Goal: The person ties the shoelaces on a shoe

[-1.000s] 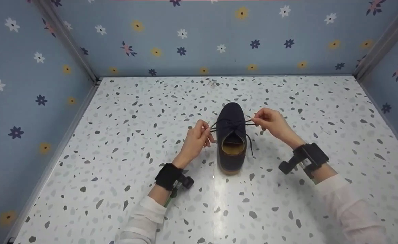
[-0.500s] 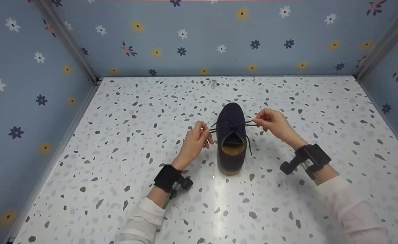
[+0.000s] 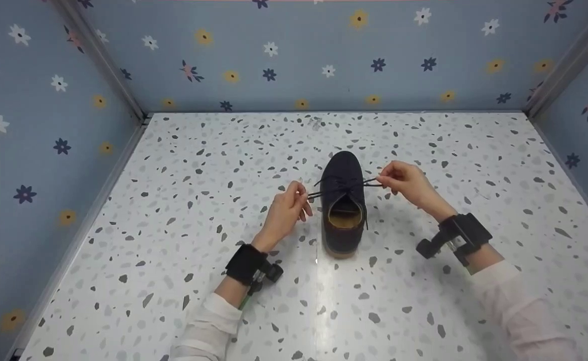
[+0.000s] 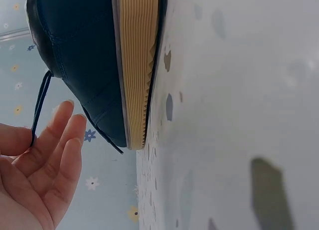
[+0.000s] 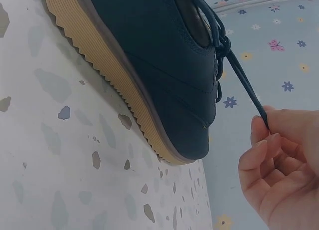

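Note:
A dark navy lace-up shoe (image 3: pixel 344 163) with a ridged tan sole (image 4: pixel 135 65) stands upright on the speckled surface, toe pointing away from me. Left of it, my left hand (image 3: pixel 284 214) pinches a doubled shoelace loop (image 4: pixel 41 98) between thumb and index finger, the other fingers loosely bent. On the opposite side my right hand (image 3: pixel 413 188) pinches the other loop (image 5: pixel 246 85). Both loops stretch sideways from a knot (image 5: pixel 224 47) above the shoe's tongue. One loose lace end (image 3: pixel 366 220) hangs against the shoe's right side; another (image 4: pixel 107 139) shows in the left wrist view.
The white speckled tabletop (image 3: pixel 213 150) surrounds the shoe. Blue flowered panels (image 3: pixel 314 50) close off the back and both sides, with grey metal posts (image 3: pixel 98 60) at the corners. Each wrist wears a black camera strap (image 3: pixel 246 264).
My hands have drawn slightly apart, left hand to the left and a little nearer me, right hand to the right. The loose lace end on the right has drawn in against the shoe.

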